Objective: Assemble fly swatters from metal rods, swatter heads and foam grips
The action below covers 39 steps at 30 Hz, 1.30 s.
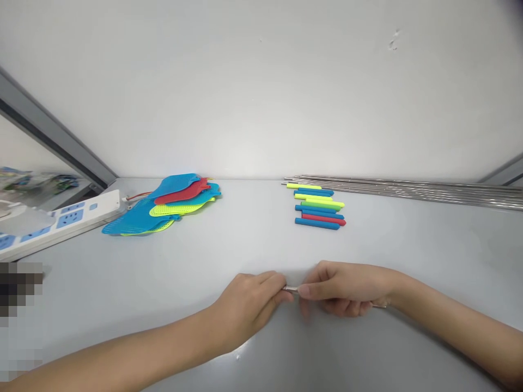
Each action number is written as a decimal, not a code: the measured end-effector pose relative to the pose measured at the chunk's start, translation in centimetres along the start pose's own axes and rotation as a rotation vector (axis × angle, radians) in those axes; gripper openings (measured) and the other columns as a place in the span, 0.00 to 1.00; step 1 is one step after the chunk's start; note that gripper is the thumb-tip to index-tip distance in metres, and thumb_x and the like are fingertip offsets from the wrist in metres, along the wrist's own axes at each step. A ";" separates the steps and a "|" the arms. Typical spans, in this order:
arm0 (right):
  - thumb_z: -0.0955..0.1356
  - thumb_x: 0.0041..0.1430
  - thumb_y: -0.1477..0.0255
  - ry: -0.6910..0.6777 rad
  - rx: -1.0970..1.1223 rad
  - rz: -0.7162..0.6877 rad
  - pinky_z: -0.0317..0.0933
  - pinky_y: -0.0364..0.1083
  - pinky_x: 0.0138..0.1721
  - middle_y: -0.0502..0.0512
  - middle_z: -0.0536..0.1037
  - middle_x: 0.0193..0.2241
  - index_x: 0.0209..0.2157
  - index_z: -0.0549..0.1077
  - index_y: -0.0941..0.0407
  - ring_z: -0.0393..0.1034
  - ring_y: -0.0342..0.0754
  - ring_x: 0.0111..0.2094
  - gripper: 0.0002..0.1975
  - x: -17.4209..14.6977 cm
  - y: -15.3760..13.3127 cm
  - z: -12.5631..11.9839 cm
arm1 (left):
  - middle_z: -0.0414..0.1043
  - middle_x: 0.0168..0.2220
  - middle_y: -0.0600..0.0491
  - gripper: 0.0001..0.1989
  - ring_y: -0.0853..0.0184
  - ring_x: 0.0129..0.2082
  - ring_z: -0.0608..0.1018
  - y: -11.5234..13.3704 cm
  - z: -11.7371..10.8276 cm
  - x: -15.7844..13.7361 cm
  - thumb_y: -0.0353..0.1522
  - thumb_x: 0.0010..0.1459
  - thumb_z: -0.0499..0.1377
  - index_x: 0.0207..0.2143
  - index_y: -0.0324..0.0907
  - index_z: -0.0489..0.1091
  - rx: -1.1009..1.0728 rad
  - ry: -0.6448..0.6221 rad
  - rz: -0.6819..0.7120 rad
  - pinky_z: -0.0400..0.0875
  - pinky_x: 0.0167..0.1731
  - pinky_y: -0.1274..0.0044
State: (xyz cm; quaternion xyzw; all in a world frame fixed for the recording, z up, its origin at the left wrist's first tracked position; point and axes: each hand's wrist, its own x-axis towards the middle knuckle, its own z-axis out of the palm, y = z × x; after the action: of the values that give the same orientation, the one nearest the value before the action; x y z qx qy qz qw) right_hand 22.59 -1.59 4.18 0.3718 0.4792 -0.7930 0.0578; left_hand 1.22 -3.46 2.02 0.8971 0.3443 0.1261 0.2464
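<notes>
A thin silvery metal rod [291, 289] runs between my two hands, low over the grey table. My left hand [255, 296] is closed around its left end, fingers on top and thumb beneath, so that end is hidden. Farther right, my right hand [341, 288] pinches the same rod with thumb and fingers; some of its fingertips are smeared by motion. A short piece of rod shows again beside the right wrist. Beyond the hands lie several coloured plastic handle tubes [316, 222] in blue, yellow, green and red.
Flat plastic fly swatter heads [137, 218] in blue, red and yellow are piled at the back left. Next to them sits a white power strip [87, 216]. Long metal rods [408, 190] lie along the wall at the back right. A grey frame post [53, 128] stands left.
</notes>
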 end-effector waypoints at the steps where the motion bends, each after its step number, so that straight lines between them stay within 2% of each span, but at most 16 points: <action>1: 0.60 0.52 0.57 -0.003 0.016 -0.002 0.34 0.35 0.09 0.42 0.48 0.14 0.32 0.70 0.58 0.38 0.33 0.13 0.19 0.0 -0.1 0.0 | 0.58 0.21 0.58 0.13 0.74 0.19 0.60 0.1 -0.1 0.0 0.34 0.60 0.41 0.25 0.41 0.58 -0.051 0.015 -0.031 0.56 0.21 0.81; 6: 0.59 0.52 0.57 -0.022 0.134 -0.040 0.33 0.34 0.08 0.41 0.48 0.13 0.33 0.68 0.59 0.38 0.33 0.12 0.19 0.3 -0.4 -0.3 | 0.60 0.23 0.58 0.10 0.74 0.21 0.61 0.2 -0.8 0.4 0.36 0.58 0.43 0.34 0.43 0.61 -0.368 0.171 -0.213 0.58 0.22 0.82; 11: 0.58 0.54 0.57 -0.100 0.270 -0.040 0.35 0.32 0.07 0.41 0.49 0.12 0.35 0.67 0.58 0.36 0.33 0.11 0.19 0.6 -0.3 -1.4 | 0.56 0.20 0.60 0.10 0.75 0.18 0.59 -0.1 -1.0 0.9 0.37 0.59 0.43 0.33 0.42 0.60 -0.624 0.268 -0.353 0.54 0.18 0.83; 16: 0.58 0.55 0.59 -0.179 0.294 -0.040 0.37 0.32 0.06 0.40 0.49 0.11 0.36 0.67 0.59 0.35 0.33 0.10 0.18 0.8 0.0 -2.0 | 0.53 0.18 0.60 0.12 0.76 0.18 0.58 -0.6 -0.8 0.9 0.37 0.58 0.44 0.27 0.41 0.59 -0.561 0.240 -0.346 0.53 0.19 0.83; 21: 0.59 0.54 0.59 -0.126 0.229 -0.053 0.35 0.32 0.06 0.40 0.48 0.11 0.35 0.68 0.59 0.36 0.33 0.10 0.18 0.6 0.0 -1.6 | 0.53 0.18 0.60 0.12 0.75 0.18 0.57 -0.7 -0.9 0.7 0.35 0.58 0.43 0.25 0.40 0.57 -0.469 0.176 -0.304 0.52 0.18 0.83; 27: 0.59 0.53 0.58 -0.045 0.161 -0.066 0.34 0.33 0.06 0.41 0.48 0.11 0.34 0.69 0.59 0.37 0.32 0.11 0.19 0.5 0.1 -1.1 | 0.55 0.19 0.60 0.12 0.75 0.20 0.58 -0.5 -1.0 0.7 0.34 0.58 0.43 0.24 0.40 0.57 -0.371 0.180 -0.250 0.52 0.20 0.82; 33: 0.61 0.51 0.56 -0.039 0.202 -0.068 0.34 0.32 0.07 0.41 0.48 0.12 0.34 0.68 0.59 0.37 0.32 0.11 0.19 0.6 -0.1 -1.0 | 0.53 0.18 0.60 0.12 0.75 0.19 0.57 -0.6 -0.8 0.9 0.35 0.58 0.42 0.25 0.41 0.56 -0.419 0.196 -0.308 0.53 0.19 0.82; 39: 0.58 0.54 0.59 -0.135 0.259 -0.083 0.37 0.32 0.06 0.40 0.48 0.11 0.36 0.68 0.59 0.36 0.33 0.11 0.19 0.9 0.0 -1.6 | 0.52 0.18 0.60 0.13 0.75 0.17 0.57 -0.6 -0.7 1.2 0.38 0.58 0.43 0.26 0.41 0.57 -0.534 0.201 -0.350 0.53 0.17 0.83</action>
State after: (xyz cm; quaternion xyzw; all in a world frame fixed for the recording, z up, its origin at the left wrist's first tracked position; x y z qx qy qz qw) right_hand 22.84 -0.07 3.15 0.3017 0.3829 -0.8731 0.0087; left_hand 1.45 -2.02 2.40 0.7111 0.4707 0.2556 0.4556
